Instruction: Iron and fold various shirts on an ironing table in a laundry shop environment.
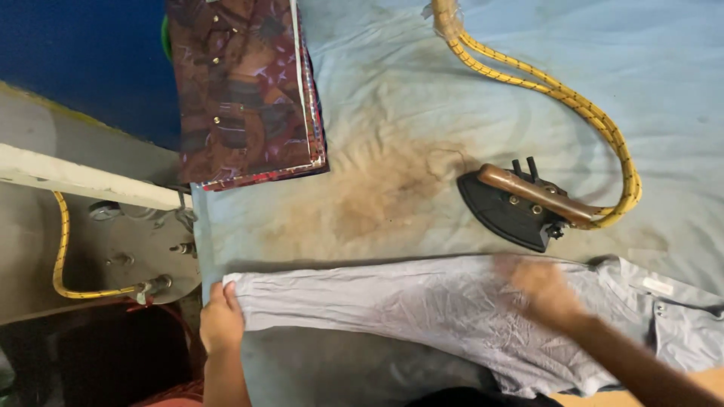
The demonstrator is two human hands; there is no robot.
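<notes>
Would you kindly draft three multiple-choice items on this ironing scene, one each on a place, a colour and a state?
1. Where does the black iron with the brown handle stand?
A. On the crumpled grey shirt
B. On the stained pale blue cloth, beyond the shirt
C. On the folded stack

2. What colour is the braided cord on the iron?
A. Yellow
B. Green
C. White

3. How is the left hand?
A. Lifted clear
B. Holding the iron
C. Gripping the shirt's end

Answers: 1 B, the iron rests on bare cloth. 2 A, yellow braid. 3 C, its fingers hold the crumpled grey shirt; the right hand lies blurred upon it.
</notes>
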